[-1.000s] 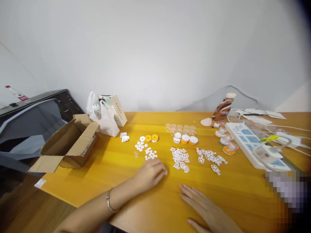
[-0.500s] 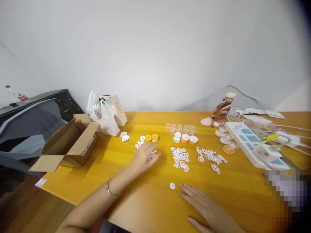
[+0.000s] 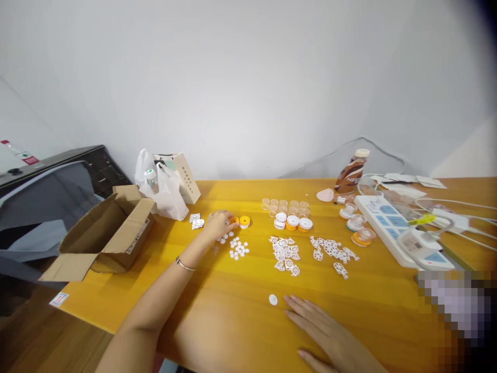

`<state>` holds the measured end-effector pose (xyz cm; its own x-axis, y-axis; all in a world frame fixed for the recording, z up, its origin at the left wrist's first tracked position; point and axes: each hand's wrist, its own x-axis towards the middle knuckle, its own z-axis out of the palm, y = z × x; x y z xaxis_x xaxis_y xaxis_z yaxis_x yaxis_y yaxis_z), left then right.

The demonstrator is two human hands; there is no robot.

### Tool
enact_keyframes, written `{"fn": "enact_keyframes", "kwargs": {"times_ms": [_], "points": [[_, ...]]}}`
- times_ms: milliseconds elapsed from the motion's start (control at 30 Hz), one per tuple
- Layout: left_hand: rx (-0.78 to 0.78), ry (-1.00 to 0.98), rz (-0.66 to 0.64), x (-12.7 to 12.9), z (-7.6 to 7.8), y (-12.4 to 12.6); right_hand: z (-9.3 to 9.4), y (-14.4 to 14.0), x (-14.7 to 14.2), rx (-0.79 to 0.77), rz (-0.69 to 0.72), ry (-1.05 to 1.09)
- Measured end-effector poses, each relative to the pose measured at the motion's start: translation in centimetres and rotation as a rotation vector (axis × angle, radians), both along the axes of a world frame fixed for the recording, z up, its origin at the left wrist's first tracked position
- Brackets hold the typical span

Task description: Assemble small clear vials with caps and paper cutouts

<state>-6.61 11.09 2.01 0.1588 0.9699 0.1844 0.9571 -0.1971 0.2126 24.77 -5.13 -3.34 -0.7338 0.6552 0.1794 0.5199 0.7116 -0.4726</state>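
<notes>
One tabletop [image 3: 233, 305] spreads across the view, its four o'clock corner masked by pixel blocks. Toward nine o'clock stands one open cardboard box [image 3: 116, 256]. Toward five, the right hand [image 3: 328, 331] lies palm down, grip wide. Toward ten-thirty, the left hand [image 3: 218, 224] bends over one of two yellow spools [image 3: 244, 222], partly hiding it; whether its grip holds that spool, I cannot tell. One white disc [image 3: 273, 300] lies at six o'clock, beside the right fingertips. Small white buttons [image 3: 238, 248], toward eleven, crowd too closely to count.

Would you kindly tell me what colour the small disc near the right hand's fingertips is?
The small disc is white; it shows best in the head view.
</notes>
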Motion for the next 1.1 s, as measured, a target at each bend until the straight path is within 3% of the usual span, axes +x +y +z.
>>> {"fn": "enact_keyframes", "kwargs": {"times_ms": [100,200,267,367,500,833,1000,1100], "points": [[0.042,-0.059,0.015,-0.1,0.7,-0.3,0.2,0.0,0.0,0.003,0.001,-0.008],[0.103,-0.138,0.004,0.8,1.6,-2.2,0.2,-0.1,0.1,-0.005,-0.006,-0.025],[0.110,-0.282,-0.136,2.2,1.7,-4.6,-0.1,0.0,0.1,-0.016,0.004,-0.031],[-0.075,-0.417,-0.473,4.8,1.1,-8.8,-0.4,0.0,0.0,-0.026,0.001,-0.029],[-0.195,-0.322,-0.593,6.9,-0.4,-12.4,-0.4,-0.1,-0.2,-0.023,-0.012,0.004],[-0.225,-0.262,-0.614,7.2,-1.7,-12.8,-0.4,-0.1,-0.2,-0.024,-0.025,0.019],[-0.222,-0.323,-0.564,7.7,-2.5,-12.8,-0.6,-0.2,-0.3,-0.024,-0.024,0.025],[-0.226,-0.351,-0.514,8.0,-2.9,-12.6,-0.7,0.5,-0.4,-0.028,-0.093,0.090]]}}
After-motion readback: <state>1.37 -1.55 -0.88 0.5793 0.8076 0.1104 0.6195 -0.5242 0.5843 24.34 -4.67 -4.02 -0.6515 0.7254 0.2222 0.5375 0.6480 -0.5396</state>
